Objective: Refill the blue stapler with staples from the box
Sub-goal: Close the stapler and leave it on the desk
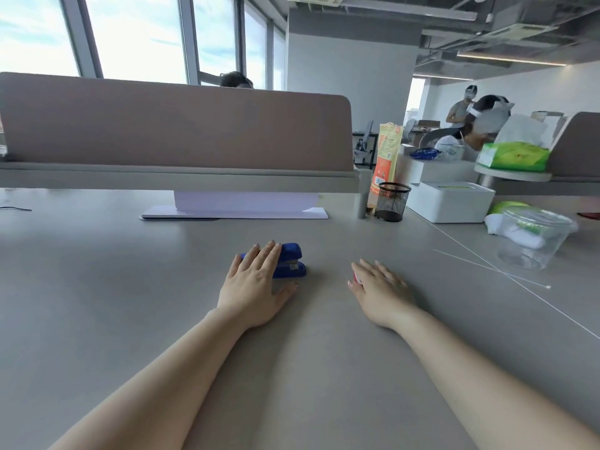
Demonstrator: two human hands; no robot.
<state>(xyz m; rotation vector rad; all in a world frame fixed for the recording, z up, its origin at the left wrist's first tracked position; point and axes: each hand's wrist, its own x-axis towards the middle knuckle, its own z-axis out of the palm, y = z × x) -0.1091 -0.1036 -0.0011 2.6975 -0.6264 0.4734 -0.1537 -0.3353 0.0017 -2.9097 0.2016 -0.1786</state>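
Stapler: blue stapler point(290, 261) lies on the bench point(130, 287), shut as far as I can see, half under my left grip's fingers.
Left grip: left hand point(251, 287) laid flat over the stapler's near end, fingers spread across the top, thumb on the bench beside it. Resting, not clenched; I can't tell if it has real purchase yet.
Right grip: right hand point(381, 289) well apart from the stapler, palm down, covering something small.
Box: a sliver of red and white point(357, 278) peeks out at the thumb side of my right grip. I judge that's the staple box, mostly hidden. Whether the grip is closed on it or just lying over it, I can't tell.
Beyond the grips: mesh pen cup point(392, 202) and white container point(451, 204) far past my right hand, out of play.
Progress: right at the start, I'd say. No staples out.
Left to do: open the stapler, draw a strip from the box, seat it, close up.
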